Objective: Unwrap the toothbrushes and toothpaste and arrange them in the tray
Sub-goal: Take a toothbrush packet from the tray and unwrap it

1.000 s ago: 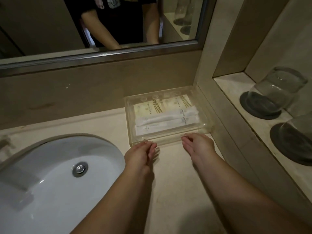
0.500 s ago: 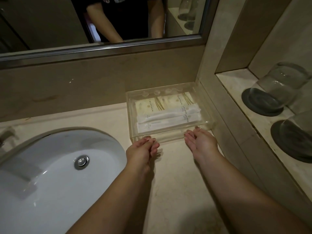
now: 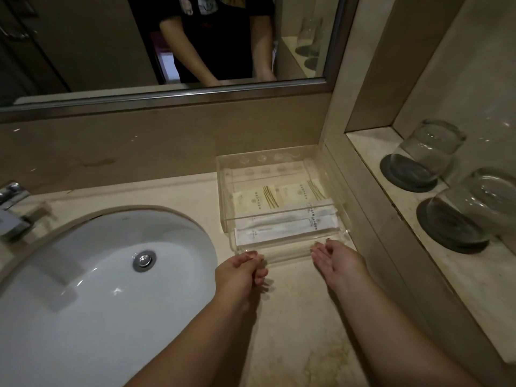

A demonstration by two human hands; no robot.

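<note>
Left hand [image 3: 241, 270] fingers curled at the clear tray [image 3: 287, 253] front, grip unclear; right hand [image 3: 339, 259] fingers relaxed, touching it

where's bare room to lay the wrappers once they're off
Best patch: the counter between the left hand and right hand, bordered by the tray ahead and the sink to the left. A strip left of the tray, between sink and backsplash, is bare too. Crowded: the tray's front half, full of packets, and the shelf with glasses.
</note>
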